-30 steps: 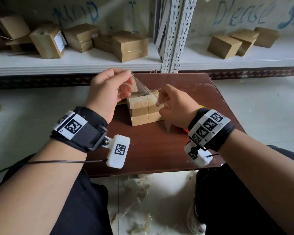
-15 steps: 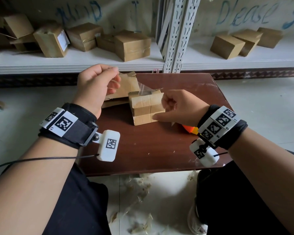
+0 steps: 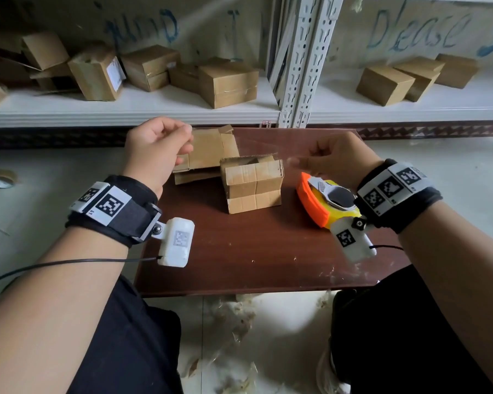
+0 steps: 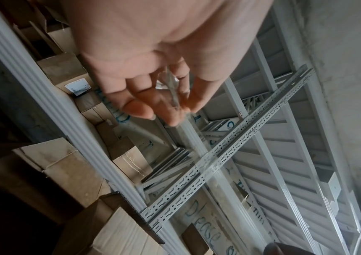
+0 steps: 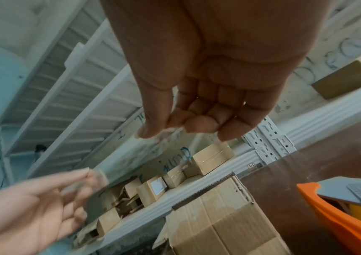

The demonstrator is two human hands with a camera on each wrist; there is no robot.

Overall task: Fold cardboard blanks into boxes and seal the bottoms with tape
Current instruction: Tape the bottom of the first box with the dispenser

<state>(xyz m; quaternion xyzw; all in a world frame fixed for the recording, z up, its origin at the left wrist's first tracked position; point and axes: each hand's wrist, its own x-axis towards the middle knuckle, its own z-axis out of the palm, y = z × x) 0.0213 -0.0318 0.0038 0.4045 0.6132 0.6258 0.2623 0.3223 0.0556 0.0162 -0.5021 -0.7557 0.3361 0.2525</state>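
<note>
On the brown board (image 3: 239,251) before shelves of finished boxes (image 3: 228,81), one folded box (image 3: 252,183) stands near the far edge, not visibly taped, while left hand (image 3: 157,149) and right hand (image 3: 336,160) pinch clear tape (image 4: 171,89) stretched above it, with flat blanks (image 3: 208,155) waiting behind.

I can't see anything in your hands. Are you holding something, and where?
Yes, a clear strip of tape, stretched between both hands. The left hand pinches one end, and the right hand seems to pinch the other.
</note>
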